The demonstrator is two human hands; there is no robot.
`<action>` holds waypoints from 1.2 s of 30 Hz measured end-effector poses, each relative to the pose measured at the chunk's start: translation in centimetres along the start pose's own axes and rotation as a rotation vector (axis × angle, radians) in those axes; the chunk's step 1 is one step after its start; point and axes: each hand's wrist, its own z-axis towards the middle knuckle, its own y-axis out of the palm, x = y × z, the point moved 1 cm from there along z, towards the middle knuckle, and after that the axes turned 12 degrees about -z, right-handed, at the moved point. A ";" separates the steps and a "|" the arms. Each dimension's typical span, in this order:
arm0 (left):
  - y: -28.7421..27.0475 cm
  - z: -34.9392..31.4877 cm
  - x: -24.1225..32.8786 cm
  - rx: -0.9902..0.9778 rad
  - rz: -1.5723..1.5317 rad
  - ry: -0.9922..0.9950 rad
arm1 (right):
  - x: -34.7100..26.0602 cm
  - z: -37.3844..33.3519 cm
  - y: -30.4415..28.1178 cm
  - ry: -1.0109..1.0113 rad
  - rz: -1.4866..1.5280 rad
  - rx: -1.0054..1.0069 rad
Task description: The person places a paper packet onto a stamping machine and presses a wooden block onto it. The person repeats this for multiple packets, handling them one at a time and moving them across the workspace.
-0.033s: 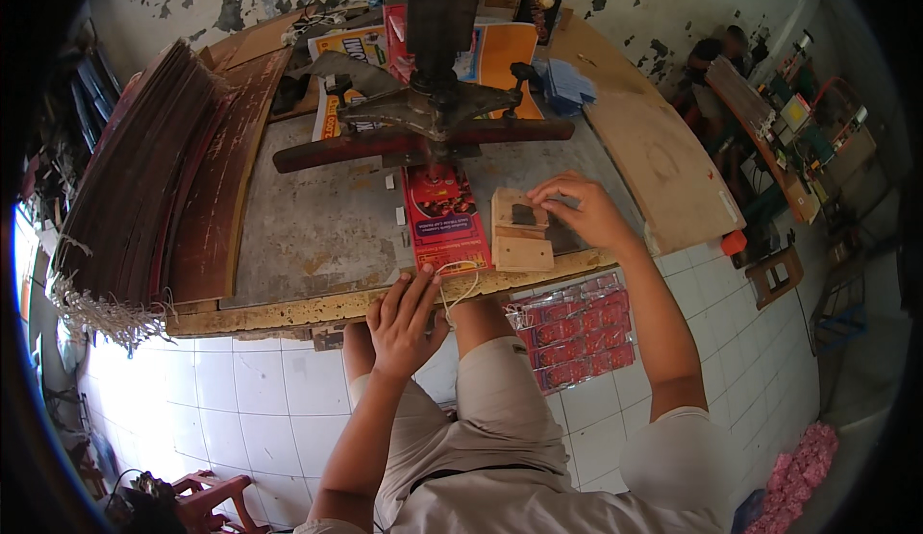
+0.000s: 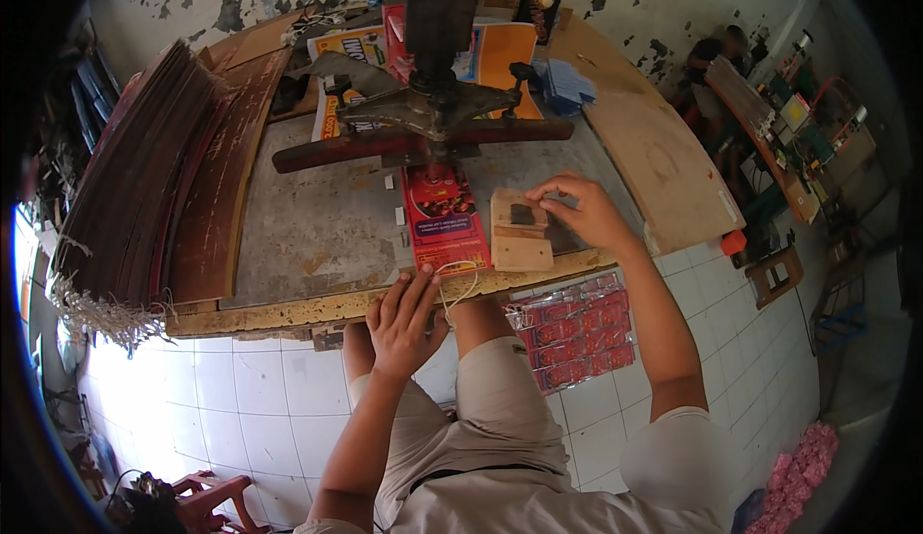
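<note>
A red printed card sheet [image 2: 444, 222] lies on the grey metal table top, its far end under a dark press head [image 2: 435, 116]. My left hand [image 2: 406, 322] rests at the table's front edge with fingers stretched out, beside the sheet's near left corner. A loop of white string [image 2: 468, 289] hangs near those fingers, by the sheet's near edge. Right of the sheet sits a wooden block [image 2: 522, 255] with a dark patch on it. My right hand [image 2: 582, 215] is at the block's far right edge, thumb and fingers drawn close; anything between them is too small to make out.
A stack of dark red boards [image 2: 163, 178] stands at the left. Small white pieces [image 2: 401, 216] lie left of the sheet. Blue sheets [image 2: 567, 87] are at the back right. Red packs [image 2: 582, 332] lie on the tiled floor. Another person [image 2: 716, 63] is at the far right.
</note>
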 end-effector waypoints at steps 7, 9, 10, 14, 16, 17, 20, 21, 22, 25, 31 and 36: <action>-0.1 0.0 -0.1 -0.002 -0.003 0.003 | -1.6 0.7 0.5 0.006 -0.036 0.011; -0.1 0.1 0.0 -0.004 -0.005 0.003 | -1.3 0.8 0.8 -0.082 -0.086 0.025; 0.0 0.1 0.0 -0.003 -0.006 0.003 | -1.1 1.0 0.7 -0.116 -0.107 0.021; 0.0 -0.1 -0.2 0.000 -0.001 0.002 | -1.5 1.8 0.2 -0.071 -0.042 -0.119; 0.0 -0.1 -0.2 0.002 0.001 0.002 | -2.0 1.8 -0.2 0.011 0.049 -0.169; 0.0 -0.1 -0.2 0.002 0.002 0.001 | -2.1 1.8 -0.3 0.052 0.095 -0.193; 0.2 -0.1 -0.1 0.002 0.004 0.003 | -1.9 1.3 -0.5 -0.007 0.046 -0.086; 0.2 -0.1 -0.2 0.002 0.006 0.003 | -1.9 1.0 -0.5 -0.041 -0.003 -0.060; 0.2 -0.1 -0.1 0.003 0.007 0.003 | -2.1 0.6 -0.5 -0.076 -0.053 -0.034; 0.2 -0.2 -0.2 0.001 0.018 0.003 | -3.3 -0.3 0.0 -0.084 -0.112 -0.057; 0.2 -0.2 -0.2 0.002 0.014 0.005 | -3.8 -0.5 0.4 -0.059 -0.114 -0.066; 0.2 -0.2 -0.3 0.003 0.003 0.006 | -4.4 -0.6 0.5 -0.021 -0.074 -0.058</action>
